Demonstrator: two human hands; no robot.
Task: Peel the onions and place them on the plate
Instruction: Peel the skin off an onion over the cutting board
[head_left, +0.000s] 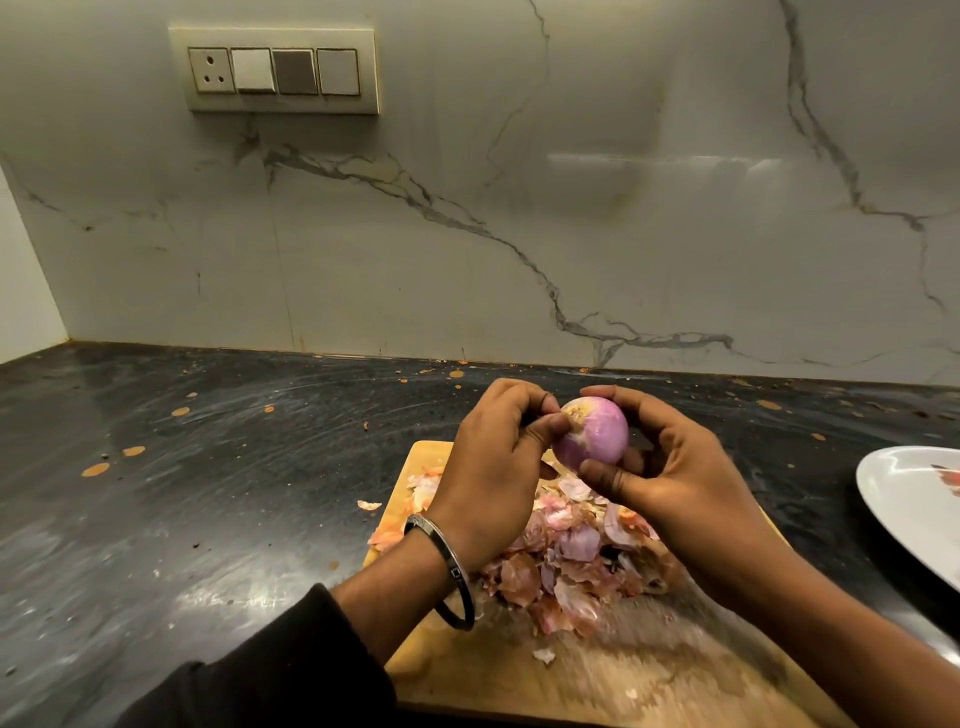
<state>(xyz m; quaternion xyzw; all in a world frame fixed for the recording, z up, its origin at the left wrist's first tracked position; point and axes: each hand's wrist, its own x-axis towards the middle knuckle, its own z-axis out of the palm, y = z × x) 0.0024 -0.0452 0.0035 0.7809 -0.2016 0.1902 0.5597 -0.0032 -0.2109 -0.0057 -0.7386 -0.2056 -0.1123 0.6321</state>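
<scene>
Head view, onion (592, 435) root end up-left, held aloft

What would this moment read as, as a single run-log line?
step: peeling | right hand: holds onion above cutting board | left hand: pinches at onion's end | peels: piled on board | plate: right edge

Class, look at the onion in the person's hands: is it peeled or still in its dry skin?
Almost peeled: the onion shows smooth pink-purple flesh, and loose skins lie below.
</scene>
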